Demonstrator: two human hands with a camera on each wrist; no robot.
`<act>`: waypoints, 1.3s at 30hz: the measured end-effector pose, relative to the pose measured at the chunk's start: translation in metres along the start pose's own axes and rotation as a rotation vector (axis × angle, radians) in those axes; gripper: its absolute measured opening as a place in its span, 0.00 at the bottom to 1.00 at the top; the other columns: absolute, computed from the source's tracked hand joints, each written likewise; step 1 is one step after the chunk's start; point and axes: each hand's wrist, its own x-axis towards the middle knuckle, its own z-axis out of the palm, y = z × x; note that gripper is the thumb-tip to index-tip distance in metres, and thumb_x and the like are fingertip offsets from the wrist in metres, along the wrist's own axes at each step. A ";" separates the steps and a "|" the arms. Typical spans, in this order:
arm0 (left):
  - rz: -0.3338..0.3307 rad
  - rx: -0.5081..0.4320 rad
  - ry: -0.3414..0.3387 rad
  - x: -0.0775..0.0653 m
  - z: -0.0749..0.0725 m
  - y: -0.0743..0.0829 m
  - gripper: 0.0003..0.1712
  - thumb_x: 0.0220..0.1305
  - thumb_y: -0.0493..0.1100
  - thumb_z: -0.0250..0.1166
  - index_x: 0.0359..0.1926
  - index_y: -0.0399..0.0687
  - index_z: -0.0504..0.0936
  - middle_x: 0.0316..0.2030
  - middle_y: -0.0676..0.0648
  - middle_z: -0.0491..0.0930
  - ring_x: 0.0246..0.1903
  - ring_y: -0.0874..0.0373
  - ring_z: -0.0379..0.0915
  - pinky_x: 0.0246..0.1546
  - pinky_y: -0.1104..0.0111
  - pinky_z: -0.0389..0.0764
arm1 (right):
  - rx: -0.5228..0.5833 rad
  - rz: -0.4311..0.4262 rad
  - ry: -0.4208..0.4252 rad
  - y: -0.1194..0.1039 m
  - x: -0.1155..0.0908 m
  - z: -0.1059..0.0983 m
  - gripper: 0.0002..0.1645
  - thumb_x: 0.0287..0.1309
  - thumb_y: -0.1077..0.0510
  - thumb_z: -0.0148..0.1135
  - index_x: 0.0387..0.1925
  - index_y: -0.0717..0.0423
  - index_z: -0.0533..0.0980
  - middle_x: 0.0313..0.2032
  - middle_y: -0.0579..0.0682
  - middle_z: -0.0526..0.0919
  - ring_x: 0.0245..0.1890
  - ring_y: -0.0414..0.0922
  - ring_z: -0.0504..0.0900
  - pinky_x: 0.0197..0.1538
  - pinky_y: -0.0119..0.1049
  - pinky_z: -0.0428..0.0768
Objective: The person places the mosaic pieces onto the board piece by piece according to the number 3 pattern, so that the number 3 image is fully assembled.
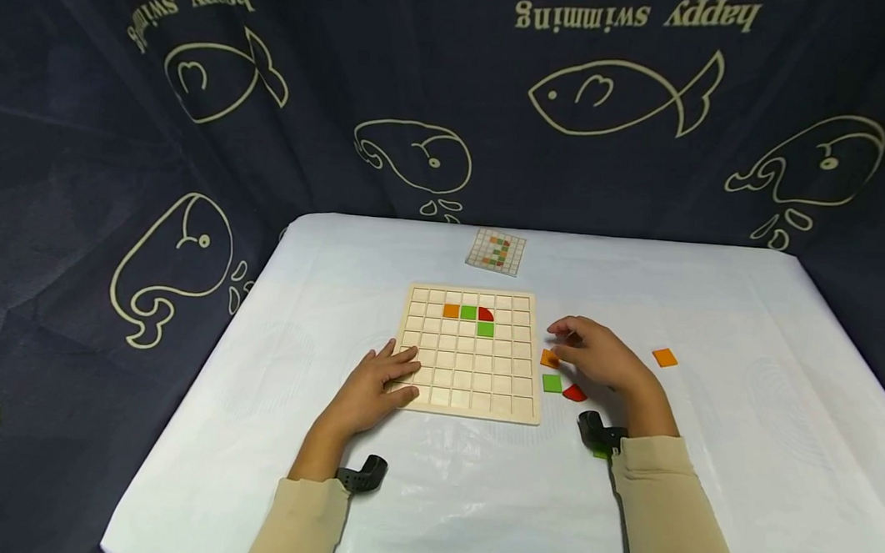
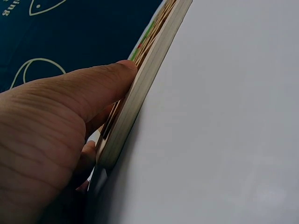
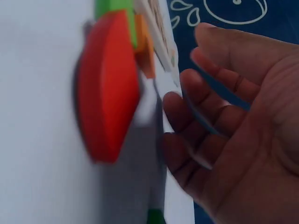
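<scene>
right hand (image 1: pixel 596 351) at a flat orange square tile (image 1: pixel 548 360): a light fingertip pinch would suit it

head view: the left hand (image 1: pixel 372 387) spreads its fingers on the left side of the pale wooden square grid board (image 1: pixel 455 376), clamped on nothing; that flat, light weight should be enough to stop the board sliding. the orange tile lies on the white tabletop (image 1: pixel 461 495) just beside the board's right edge, with a flat green square tile (image 1: pixel 552 384) and a flat red quarter-round tile (image 1: pixel 575 393) near it on the person's side. the right hand hangs over the orange tile, fingers curved and apart from the thumb; whether a fingertip touches it i cannot tell. coming in from above, onto two opposite sides, would probably spare the green and red neighbours.

left wrist view: the thumb lies against the board's rim, resting rather than gripping as far as shows. gentle pressure is best here, so the board does not shift.

right wrist view: no tile shows between thumb and fingers. the red tile is large and blurred in front, green and orange beyond it, so the fingertips had best close low and only on the orange one
</scene>
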 end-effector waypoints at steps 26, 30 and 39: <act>-0.005 0.001 -0.003 -0.001 0.000 0.002 0.27 0.65 0.47 0.69 0.62 0.42 0.80 0.69 0.49 0.68 0.75 0.46 0.46 0.73 0.46 0.44 | 0.034 -0.035 -0.038 0.020 -0.006 0.000 0.17 0.63 0.63 0.62 0.54 0.61 0.76 0.52 0.57 0.79 0.50 0.52 0.74 0.54 0.48 0.73; -0.010 0.003 -0.007 0.000 -0.001 0.002 0.27 0.65 0.47 0.68 0.63 0.42 0.79 0.69 0.49 0.68 0.75 0.46 0.46 0.73 0.46 0.44 | 0.042 -0.041 -0.043 0.022 -0.009 -0.001 0.18 0.63 0.62 0.63 0.54 0.62 0.76 0.52 0.56 0.79 0.51 0.53 0.75 0.56 0.49 0.73; -0.003 0.002 -0.012 -0.001 -0.002 0.004 0.27 0.66 0.47 0.68 0.63 0.41 0.79 0.69 0.48 0.67 0.75 0.45 0.46 0.73 0.45 0.43 | 0.106 -0.053 -0.088 0.019 -0.019 -0.002 0.17 0.63 0.62 0.64 0.53 0.61 0.77 0.50 0.55 0.79 0.50 0.52 0.74 0.56 0.48 0.72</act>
